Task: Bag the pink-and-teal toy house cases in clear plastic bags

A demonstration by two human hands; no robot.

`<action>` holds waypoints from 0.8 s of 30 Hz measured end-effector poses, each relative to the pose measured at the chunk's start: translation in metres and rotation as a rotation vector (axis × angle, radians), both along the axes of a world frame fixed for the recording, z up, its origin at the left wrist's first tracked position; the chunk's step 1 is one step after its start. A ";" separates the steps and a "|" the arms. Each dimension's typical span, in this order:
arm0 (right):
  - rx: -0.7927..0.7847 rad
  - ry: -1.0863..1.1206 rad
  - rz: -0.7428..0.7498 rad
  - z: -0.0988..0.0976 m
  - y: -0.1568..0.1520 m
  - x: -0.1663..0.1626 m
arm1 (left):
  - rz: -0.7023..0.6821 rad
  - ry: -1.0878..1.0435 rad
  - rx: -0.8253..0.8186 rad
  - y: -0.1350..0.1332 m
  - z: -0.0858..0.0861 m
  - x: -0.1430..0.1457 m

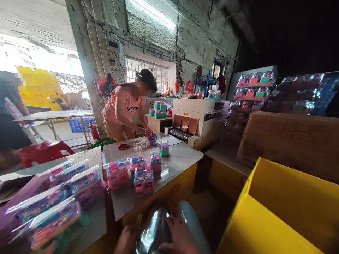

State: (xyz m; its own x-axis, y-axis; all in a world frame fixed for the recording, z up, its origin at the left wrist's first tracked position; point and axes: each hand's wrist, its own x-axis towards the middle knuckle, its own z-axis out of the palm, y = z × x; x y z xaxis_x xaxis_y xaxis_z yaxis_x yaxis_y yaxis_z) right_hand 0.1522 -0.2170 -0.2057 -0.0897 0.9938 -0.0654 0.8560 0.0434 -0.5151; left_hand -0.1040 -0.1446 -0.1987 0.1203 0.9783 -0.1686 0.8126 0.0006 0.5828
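Note:
At the bottom of the head view, my right hand (pixel 180 233) rests on a sheet of shiny clear plastic film (pixel 155 231), its thumb and fingers spread apart. My left hand (pixel 125 240) is at the film's left side, low and blurred, with its fingers partly hidden. Right of the film, beside my right hand, is a rounded, roll-like piece of clear plastic (pixel 194 225). On the table ahead stand several pink and purple toy boxes with clear covers, the nearest a purple toy box (pixel 143 179). Others, loosely sleeved in film, such as a pink-and-green toy box (pixel 57 225), lie at the left.
Across the grey table (pixel 180 158) a co-worker (pixel 125 109) handles a purple box near red scissors (pixel 124 146). Behind is a conveyor machine (pixel 200 120). An open yellow carton (pixel 280 211) stands close on my right, below a brown carton (pixel 291 141) and stacked toy boxes.

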 end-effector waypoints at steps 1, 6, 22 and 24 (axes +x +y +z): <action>0.005 -0.010 -0.002 0.002 -0.001 0.000 | -0.011 0.037 0.030 -0.001 0.001 0.000; 0.042 -0.013 0.025 0.016 -0.006 -0.002 | -0.066 0.087 0.175 -0.008 0.017 0.004; 0.078 -0.084 0.053 0.011 -0.003 -0.002 | -0.087 0.155 0.258 -0.028 0.054 0.015; 0.074 -0.082 0.060 0.009 -0.003 -0.002 | -0.092 0.138 0.319 -0.030 0.061 0.015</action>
